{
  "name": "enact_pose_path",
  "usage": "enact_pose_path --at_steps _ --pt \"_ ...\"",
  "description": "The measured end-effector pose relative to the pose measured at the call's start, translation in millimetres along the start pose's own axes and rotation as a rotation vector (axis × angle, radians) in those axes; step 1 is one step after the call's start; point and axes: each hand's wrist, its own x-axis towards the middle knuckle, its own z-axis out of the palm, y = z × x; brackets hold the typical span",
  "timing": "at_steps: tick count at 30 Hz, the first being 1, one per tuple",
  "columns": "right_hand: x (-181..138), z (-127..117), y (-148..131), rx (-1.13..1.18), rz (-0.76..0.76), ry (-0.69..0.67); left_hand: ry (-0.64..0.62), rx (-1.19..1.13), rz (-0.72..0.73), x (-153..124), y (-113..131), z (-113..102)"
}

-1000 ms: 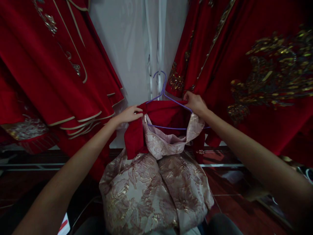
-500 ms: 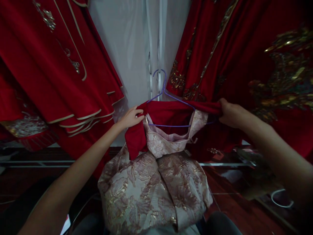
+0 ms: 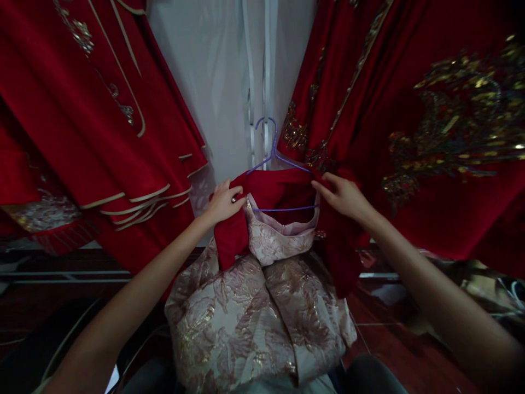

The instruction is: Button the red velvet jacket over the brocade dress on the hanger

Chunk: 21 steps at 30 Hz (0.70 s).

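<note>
Brocade dress (image 3: 241,328), pale and pinkish, lies directly in front of the person in the head view, its full skirt heaped between two dark-clothed knees (image 3: 369,375). Below and beyond it the floor (image 3: 394,345) is dark red with thin pale joints, crossed on the left by a light rail (image 3: 74,277). Straight ahead stand white panels (image 3: 213,71). Long red garments (image 3: 82,137) with cream edging hang on the left; more red drapery (image 3: 353,82) hangs on the right, with a gold sequinned motif (image 3: 463,109). The room is dim, and the clutter at the lower right is too blurred to name.

Raised leaf-like figures with glints of gold cover the skirt, which has a deep fold down its middle. Its small bodice has a smooth pink lining and sits upright in front of red cloth (image 3: 273,186) and a purple hanger (image 3: 274,150), whose hook points up.

The left hand (image 3: 226,202), wearing a ring (image 3: 233,200), has its fingers clamped on the red cloth beside one strap. The right hand (image 3: 340,194) pinches the cloth at the opposite shoulder; whether it also grips the hanger I cannot tell.
</note>
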Motion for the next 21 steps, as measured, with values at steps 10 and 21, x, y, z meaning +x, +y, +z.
enact_pose_path --at_steps 10,21 --pt "12 96 -52 0.571 -0.028 -0.059 0.226 0.029 -0.18 -10 14 3" --pt "-2 77 -34 0.605 -0.075 -0.115 0.19 -0.402 -0.165 -16 107 37"
